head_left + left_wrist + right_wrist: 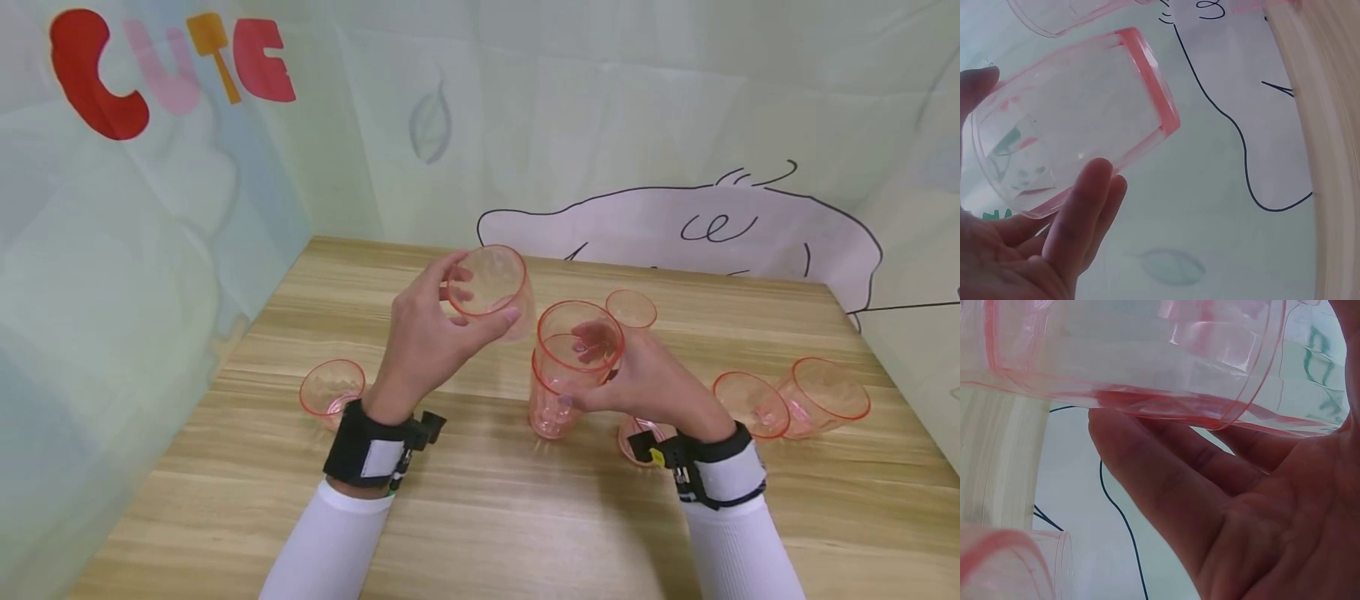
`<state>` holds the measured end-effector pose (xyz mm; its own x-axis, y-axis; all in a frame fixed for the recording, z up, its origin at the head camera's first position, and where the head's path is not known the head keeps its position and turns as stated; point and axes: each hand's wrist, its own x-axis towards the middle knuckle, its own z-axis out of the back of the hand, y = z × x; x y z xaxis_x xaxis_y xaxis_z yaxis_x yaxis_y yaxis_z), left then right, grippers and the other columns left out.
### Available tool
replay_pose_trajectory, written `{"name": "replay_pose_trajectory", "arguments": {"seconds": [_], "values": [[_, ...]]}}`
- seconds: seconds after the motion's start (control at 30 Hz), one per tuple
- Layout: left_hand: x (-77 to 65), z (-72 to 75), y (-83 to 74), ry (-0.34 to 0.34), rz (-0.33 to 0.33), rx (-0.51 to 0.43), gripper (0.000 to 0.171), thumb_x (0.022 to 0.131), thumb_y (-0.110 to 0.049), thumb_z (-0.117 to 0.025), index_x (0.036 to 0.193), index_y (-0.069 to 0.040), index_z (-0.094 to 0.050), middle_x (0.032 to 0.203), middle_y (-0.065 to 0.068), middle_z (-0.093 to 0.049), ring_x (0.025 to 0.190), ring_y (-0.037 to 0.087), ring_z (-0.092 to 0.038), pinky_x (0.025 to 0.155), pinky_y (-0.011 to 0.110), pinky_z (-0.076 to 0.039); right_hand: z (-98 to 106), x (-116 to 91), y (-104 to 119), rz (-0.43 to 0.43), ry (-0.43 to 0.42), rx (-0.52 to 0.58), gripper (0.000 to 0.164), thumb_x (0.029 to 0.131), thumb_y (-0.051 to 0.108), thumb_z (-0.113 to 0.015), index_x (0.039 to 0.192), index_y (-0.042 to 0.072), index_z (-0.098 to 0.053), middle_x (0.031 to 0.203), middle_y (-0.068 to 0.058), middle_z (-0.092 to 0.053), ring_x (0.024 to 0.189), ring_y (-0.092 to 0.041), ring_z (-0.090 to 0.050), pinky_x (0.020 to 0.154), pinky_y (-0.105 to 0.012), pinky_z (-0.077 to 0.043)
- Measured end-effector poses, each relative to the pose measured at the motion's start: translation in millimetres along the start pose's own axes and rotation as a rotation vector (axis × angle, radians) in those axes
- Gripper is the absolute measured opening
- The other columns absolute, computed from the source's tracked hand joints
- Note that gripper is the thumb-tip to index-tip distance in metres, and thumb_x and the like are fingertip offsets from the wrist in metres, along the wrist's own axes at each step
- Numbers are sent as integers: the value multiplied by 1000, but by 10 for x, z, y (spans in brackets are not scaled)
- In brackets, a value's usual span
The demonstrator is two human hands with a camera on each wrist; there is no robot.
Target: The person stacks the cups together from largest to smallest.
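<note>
My left hand grips a clear pink-tinted cup near its rim, thumb on one side and fingers on the other. This cup is raised off the table, tilted, its mouth toward the head camera. In the left wrist view, the cup's thick pink base points away from the palm. My right hand holds a similar cup, which sits partway inside another pink cup below it. In the right wrist view, the lower cup's rim circles the inner one, with fingertips right at its wall.
One pink cup stands at the left, partly behind my left wrist. Two more cups stand close together at the right. Behind my right hand shows another rim; a pink round edge lies under the wrist. Printed cloth walls border the table.
</note>
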<state>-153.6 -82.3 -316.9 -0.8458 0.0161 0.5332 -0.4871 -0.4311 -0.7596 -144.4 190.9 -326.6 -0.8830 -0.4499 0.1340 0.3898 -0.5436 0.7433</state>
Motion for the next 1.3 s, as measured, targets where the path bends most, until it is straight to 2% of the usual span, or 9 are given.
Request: {"name": "replay_pose_trajectory", "arguments": {"seconds": [0.2, 0.53, 1.0, 1.3], "values": [[4, 15, -23, -9, 14, -36, 80, 75, -38, -89, 139, -5, -55, 113, 6, -65, 89, 16, -65, 66, 29, -58, 2, 0, 5, 2, 1, 8, 68, 68, 21, -93, 126, 6, -59, 114, -4, -67, 101, -22, -67, 87, -39, -55], [-6, 18, -30, -49, -6, -79, 79, 75, -38, -88, 140, -8, -54, 114, 7, -64, 92, 21, -65, 66, 31, -59, -6, 0, 2, 0, -1, -16, 71, 68, 25, -93, 127, 4, -59, 115, -7, -67, 100, -19, -66, 86, -39, -55], [-11, 23, -73, -110, -15, -248, 75, 77, -29, -86, 142, -10, -53, 120, 6, -64, 99, 18, -69, 72, 35, -60, -5, 4, -8, 9, 1, -23, 72, 68, 29, -94, 126, 5, -59, 115, -11, -68, 99, -17, -66, 86, -39, -55], [-26, 0, -104, -111, -27, -342, 73, 79, -29, -83, 142, -10, -51, 121, 8, -63, 101, 20, -68, 74, 39, -60, -3, 9, -12, 16, -3, -27, 72, 68, 29, -94, 126, 5, -59, 115, -6, -67, 99, -19, -67, 85, -38, -55]]}}
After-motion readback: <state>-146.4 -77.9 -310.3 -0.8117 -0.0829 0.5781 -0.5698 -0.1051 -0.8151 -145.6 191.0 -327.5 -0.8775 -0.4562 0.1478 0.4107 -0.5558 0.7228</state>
